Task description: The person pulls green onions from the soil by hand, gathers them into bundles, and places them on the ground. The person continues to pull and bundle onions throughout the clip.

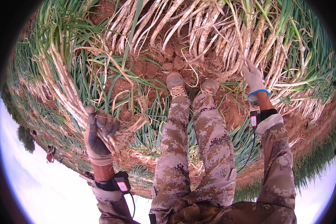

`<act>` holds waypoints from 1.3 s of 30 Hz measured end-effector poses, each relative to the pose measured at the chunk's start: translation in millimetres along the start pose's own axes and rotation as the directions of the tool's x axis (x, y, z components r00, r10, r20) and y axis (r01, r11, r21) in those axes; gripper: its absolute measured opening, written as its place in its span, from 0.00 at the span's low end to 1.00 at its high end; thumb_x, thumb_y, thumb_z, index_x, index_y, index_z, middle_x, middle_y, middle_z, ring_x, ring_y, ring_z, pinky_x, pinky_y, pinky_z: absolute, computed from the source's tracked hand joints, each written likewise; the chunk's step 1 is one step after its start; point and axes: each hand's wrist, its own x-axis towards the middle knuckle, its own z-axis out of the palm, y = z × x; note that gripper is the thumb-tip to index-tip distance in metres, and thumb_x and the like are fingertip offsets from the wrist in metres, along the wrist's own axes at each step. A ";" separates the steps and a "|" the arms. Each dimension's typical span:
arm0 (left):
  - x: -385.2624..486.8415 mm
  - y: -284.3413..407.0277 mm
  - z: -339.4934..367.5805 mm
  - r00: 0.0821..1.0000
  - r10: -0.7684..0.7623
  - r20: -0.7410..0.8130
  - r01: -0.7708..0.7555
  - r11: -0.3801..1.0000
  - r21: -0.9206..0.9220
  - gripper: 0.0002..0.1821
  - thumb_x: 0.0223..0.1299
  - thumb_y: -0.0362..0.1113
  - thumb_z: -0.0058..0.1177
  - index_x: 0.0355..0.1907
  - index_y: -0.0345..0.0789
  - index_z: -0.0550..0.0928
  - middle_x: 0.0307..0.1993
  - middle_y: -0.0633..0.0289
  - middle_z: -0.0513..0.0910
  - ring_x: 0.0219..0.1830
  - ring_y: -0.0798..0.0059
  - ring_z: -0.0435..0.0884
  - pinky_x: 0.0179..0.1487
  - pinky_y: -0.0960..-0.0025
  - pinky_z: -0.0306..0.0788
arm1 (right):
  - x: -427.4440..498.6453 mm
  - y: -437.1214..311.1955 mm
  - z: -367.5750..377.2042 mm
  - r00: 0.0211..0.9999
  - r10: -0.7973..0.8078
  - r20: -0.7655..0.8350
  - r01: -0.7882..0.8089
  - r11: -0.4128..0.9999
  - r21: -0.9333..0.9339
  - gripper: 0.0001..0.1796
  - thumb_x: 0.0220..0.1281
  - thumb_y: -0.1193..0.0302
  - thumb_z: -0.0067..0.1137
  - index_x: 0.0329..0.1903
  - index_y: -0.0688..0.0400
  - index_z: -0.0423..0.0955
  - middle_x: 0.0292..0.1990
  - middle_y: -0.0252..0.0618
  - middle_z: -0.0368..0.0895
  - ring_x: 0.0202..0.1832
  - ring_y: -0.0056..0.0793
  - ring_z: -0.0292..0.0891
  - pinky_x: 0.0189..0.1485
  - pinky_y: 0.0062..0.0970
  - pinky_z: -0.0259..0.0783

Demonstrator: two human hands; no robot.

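My left hand (pixel 100 128), in a grey-palmed glove, grips a bunch of long green onions (pixel 63 81) near the root end. Their white stalks slant up and left to green leaves, while tangled roots (pixel 123 142) with soil hang right of the fist. My right hand (pixel 253 77), in a whitish glove with a blue cuff, reaches to the laid green onions (pixel 235 53) at the right. Its fingertips meet the stalks beside a thin dry leaf; whether they pinch it is unclear.
My shoes (pixel 175 81) stand on reddish soil (pixel 168 60) between the onion piles. More onions (pixel 305 103) lie at the right, and green leaves (pixel 151 131) cover ground beside my legs. A wrist device's cable (pixel 249 154) hangs by my right arm. A person (pixel 49 154) is far left.
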 end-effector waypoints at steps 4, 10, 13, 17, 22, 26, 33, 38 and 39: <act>15.8 -98.9 -30.2 0.936 -0.340 -0.089 0.348 0.932 0.100 0.18 0.77 0.35 0.56 0.65 0.31 0.77 0.33 0.61 0.80 0.32 0.71 0.79 0.37 0.67 0.74 | 3.7 9.1 -4.6 0.989 0.104 0.101 -0.114 0.989 0.097 0.38 0.73 0.48 0.63 0.70 0.69 0.75 0.55 0.48 0.88 0.57 0.32 0.82 0.63 0.32 0.73; 20.4 -156.2 5.2 0.831 -0.550 -0.081 0.556 0.819 0.139 0.22 0.70 0.24 0.61 0.65 0.26 0.79 0.46 0.52 0.89 0.40 0.66 0.89 0.42 0.67 0.83 | -23.9 19.2 -57.9 0.992 0.105 0.074 -0.121 0.959 0.256 0.30 0.78 0.51 0.60 0.64 0.67 0.81 0.49 0.37 0.87 0.53 0.23 0.77 0.62 0.27 0.70; 26.5 -150.1 27.9 0.853 -0.522 -0.006 0.514 0.836 0.193 0.20 0.68 0.22 0.62 0.62 0.26 0.82 0.48 0.51 0.90 0.40 0.67 0.90 0.41 0.67 0.84 | -42.0 19.4 -88.9 0.970 0.242 0.005 -0.238 0.950 0.202 0.24 0.80 0.54 0.58 0.54 0.64 0.85 0.39 0.28 0.87 0.40 0.22 0.78 0.46 0.28 0.75; 29.1 -133.6 43.1 0.864 -0.502 0.047 0.471 0.836 0.281 0.22 0.69 0.27 0.60 0.65 0.26 0.79 0.41 0.55 0.86 0.37 0.66 0.86 0.41 0.64 0.82 | -83.7 2.3 -111.2 0.986 0.162 0.025 -0.163 0.986 0.025 0.23 0.80 0.53 0.57 0.49 0.65 0.81 0.30 0.36 0.83 0.32 0.23 0.76 0.37 0.28 0.73; 27.0 -144.3 52.0 0.880 -0.469 0.075 0.430 0.853 0.296 0.19 0.69 0.27 0.60 0.61 0.25 0.80 0.49 0.47 0.88 0.49 0.57 0.90 0.51 0.56 0.87 | -158.9 -56.3 -75.8 0.892 -0.147 0.428 0.088 0.984 0.154 0.19 0.80 0.57 0.52 0.45 0.63 0.76 0.26 0.48 0.83 0.31 0.50 0.83 0.38 0.44 0.77; 16.5 -159.9 52.7 0.857 -0.489 0.165 0.369 0.805 0.465 0.20 0.71 0.30 0.59 0.61 0.22 0.79 0.54 0.42 0.87 0.54 0.54 0.89 0.56 0.54 0.88 | -205.3 -119.7 -37.0 0.718 -0.564 0.408 0.540 0.821 0.185 0.18 0.80 0.58 0.52 0.51 0.62 0.75 0.34 0.58 0.82 0.40 0.58 0.83 0.42 0.50 0.76; 0.4 -163.4 32.4 0.781 -0.624 0.027 0.573 0.733 0.367 0.22 0.70 0.32 0.59 0.63 0.24 0.78 0.49 0.45 0.88 0.50 0.53 0.91 0.56 0.51 0.87 | -199.2 -86.0 -40.8 0.809 -0.415 0.417 0.320 0.905 0.280 0.17 0.77 0.59 0.53 0.50 0.61 0.78 0.38 0.59 0.84 0.45 0.63 0.82 0.48 0.53 0.77; 8.9 -166.1 25.8 0.798 -0.603 -0.012 0.546 0.713 0.439 0.22 0.68 0.31 0.60 0.61 0.23 0.78 0.49 0.45 0.87 0.49 0.53 0.91 0.56 0.53 0.87 | -107.0 58.3 -118.5 0.983 -0.167 -0.076 0.138 0.944 -0.299 0.19 0.70 0.72 0.60 0.61 0.58 0.81 0.50 0.56 0.86 0.53 0.57 0.83 0.56 0.45 0.79; 11.7 -168.2 26.4 0.798 -0.603 0.006 0.528 0.704 0.474 0.22 0.68 0.31 0.60 0.61 0.22 0.78 0.50 0.45 0.87 0.49 0.54 0.91 0.56 0.54 0.87 | -86.1 82.3 -138.0 0.978 -0.178 -0.105 0.132 0.930 -0.344 0.20 0.70 0.73 0.60 0.62 0.60 0.80 0.53 0.56 0.85 0.54 0.57 0.83 0.58 0.45 0.79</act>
